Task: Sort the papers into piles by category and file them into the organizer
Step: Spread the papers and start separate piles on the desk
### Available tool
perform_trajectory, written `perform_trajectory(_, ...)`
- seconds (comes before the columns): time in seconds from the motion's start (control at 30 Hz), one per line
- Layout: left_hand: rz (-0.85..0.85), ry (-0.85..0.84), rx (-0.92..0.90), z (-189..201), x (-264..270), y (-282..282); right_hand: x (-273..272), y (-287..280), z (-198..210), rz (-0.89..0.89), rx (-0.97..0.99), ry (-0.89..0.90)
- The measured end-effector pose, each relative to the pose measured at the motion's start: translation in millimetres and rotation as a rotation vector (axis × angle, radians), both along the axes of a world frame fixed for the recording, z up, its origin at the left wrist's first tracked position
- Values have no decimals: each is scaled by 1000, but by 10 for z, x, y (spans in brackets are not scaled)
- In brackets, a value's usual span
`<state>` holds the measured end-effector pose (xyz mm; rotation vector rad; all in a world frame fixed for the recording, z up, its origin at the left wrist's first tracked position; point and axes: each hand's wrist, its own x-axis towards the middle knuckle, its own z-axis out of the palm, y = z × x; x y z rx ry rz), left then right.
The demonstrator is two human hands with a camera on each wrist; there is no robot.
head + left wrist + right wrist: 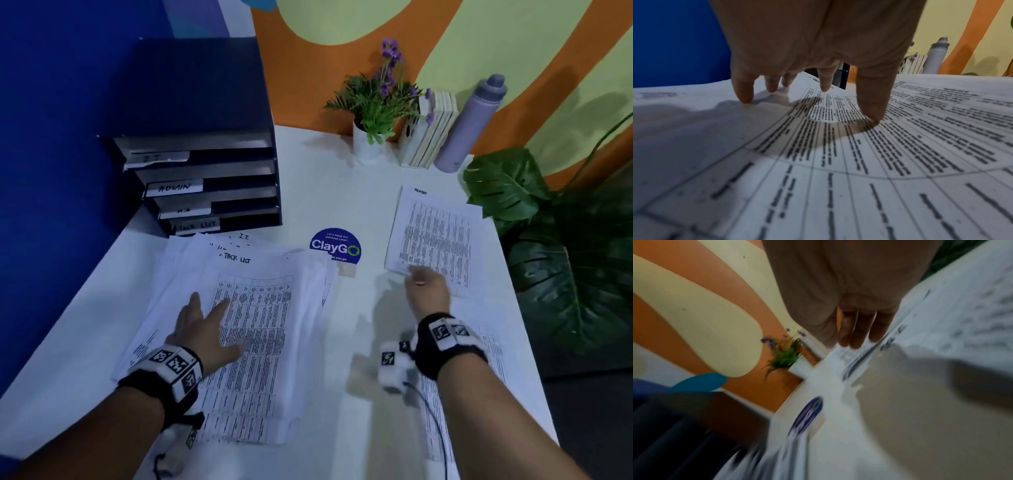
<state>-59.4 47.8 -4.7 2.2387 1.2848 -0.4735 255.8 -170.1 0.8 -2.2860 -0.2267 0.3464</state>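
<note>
A dark blue organizer (212, 171) stands at the back left, its trays labelled I.T., ADMIN, a short unreadable tag and TASK LIST. In front of it lies a fanned stack of printed sheets (267, 325) with a TASK LIST page on top. My left hand (205, 329) rests flat on that page (859, 178), fingers spread and fingertips (873, 112) touching. A smaller ADMIN pile (442, 233) lies to the right. My right hand (428, 291) is at its near left corner, fingers (855, 334) straight against the sheet edge (962, 313). That view is blurred.
More printed sheets (493, 349) lie under my right forearm. A round ClayGo sticker (335, 245) sits mid-table (342, 178). At the back stand a potted purple flower (373, 113), books (431, 130) and a grey bottle (472, 126). Large green leaves (565, 246) hang over the right edge.
</note>
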Motion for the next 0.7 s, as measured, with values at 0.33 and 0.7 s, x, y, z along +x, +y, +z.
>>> perform_trajectory(0.33,-72,-83,-102,195,-180,53,-1574,481,-45,311,19,356)
perform_trajectory(0.7,-119,-214,-303,285,-476,134,-1904,453,87,331,-155,200)
